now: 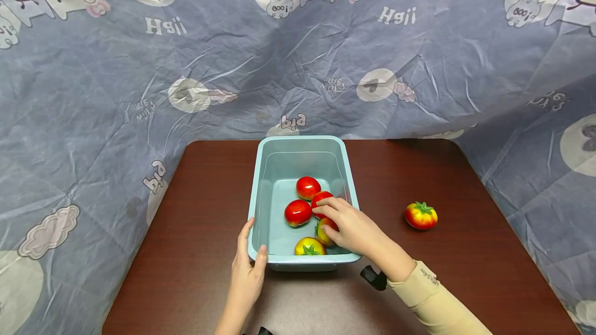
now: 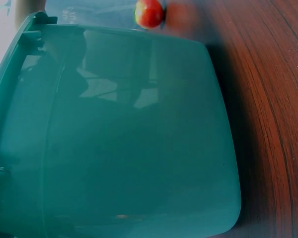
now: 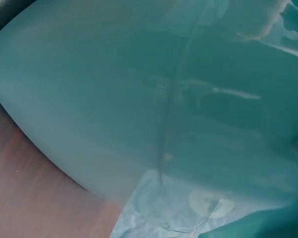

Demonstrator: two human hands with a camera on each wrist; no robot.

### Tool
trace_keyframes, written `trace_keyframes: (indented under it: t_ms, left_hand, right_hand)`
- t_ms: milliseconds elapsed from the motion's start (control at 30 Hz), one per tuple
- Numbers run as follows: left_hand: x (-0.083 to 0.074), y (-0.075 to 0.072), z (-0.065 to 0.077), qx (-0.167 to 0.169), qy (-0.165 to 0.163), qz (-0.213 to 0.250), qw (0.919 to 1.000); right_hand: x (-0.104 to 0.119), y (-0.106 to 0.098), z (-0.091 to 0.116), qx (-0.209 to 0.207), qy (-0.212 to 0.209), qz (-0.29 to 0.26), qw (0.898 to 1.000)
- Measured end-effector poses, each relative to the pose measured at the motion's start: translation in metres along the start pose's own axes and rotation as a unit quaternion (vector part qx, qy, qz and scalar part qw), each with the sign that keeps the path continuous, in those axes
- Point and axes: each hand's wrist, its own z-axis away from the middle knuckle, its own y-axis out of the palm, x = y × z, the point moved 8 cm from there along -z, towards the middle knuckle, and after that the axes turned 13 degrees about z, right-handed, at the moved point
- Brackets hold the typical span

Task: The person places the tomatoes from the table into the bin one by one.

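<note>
A light blue plastic tub point(image 1: 261, 195) stands on the table, with several red and yellow-green tomatoes in it. At its near left corner my left hand point(image 1: 248, 273) grips the rim, the thumb on the front edge and fingers along the side. My right hand point(image 1: 351, 226) reaches in over the right rim. Its bent fingers lie across a red tomato point(image 1: 321, 198), and the thumb overlaps a yellow-green tomato point(image 1: 326, 234); whether it grips either is unclear. Two red tomatoes, one tomato point(image 1: 298, 213) nearest, sit left of it. Another tomato point(image 1: 309, 246) lies by the front wall.
Outside the tub, a red-yellow tomato point(image 1: 421, 216) with a green calyx sits on the brown table point(image 1: 396, 180) to the right. A patterned grey-blue cloth point(image 1: 279, 66) hangs behind the table. Both wrist views mostly show the tub's smooth outer wall point(image 2: 139, 148).
</note>
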Motion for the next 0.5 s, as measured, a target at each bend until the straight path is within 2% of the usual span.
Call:
trace_keyframes:
  t_ms: [300, 500]
  left_hand:
    - [-0.001, 0.0, 0.001, -0.003, 0.001, 0.001, 1.0]
    - [-0.002, 0.0, 0.001, -0.003, 0.004, 0.004, 1.0]
  right_hand:
    - [-0.005, -0.016, 0.007, -0.091, 0.008, -0.007, 0.996]
    - [-0.017, -0.026, 0.016, -0.142, 0.022, -0.036, 0.989]
